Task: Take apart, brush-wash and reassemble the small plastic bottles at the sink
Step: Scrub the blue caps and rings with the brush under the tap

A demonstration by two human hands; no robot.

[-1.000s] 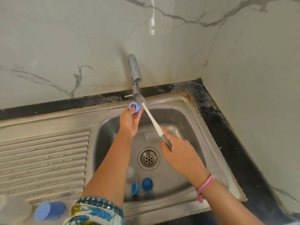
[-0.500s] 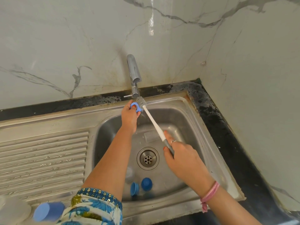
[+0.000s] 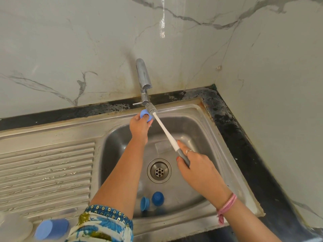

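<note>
The left hand (image 3: 139, 125) is reaching up, pinching a blue cap (image 3: 145, 114) at its fingertips. The right hand (image 3: 195, 165) is gripping the brush (image 3: 164, 131), whose bristles are touching the cap beyond it.

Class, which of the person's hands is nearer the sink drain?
Right. The right hand holds the brush handle just beside the drain; the left hand is up under the tap.

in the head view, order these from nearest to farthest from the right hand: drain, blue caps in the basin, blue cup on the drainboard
1. Drain: just left of the right hand, basin floor.
2. Blue caps: near edge of the basin, lower left of the hand.
3. Blue cup: far left, on the drainboard.
</note>
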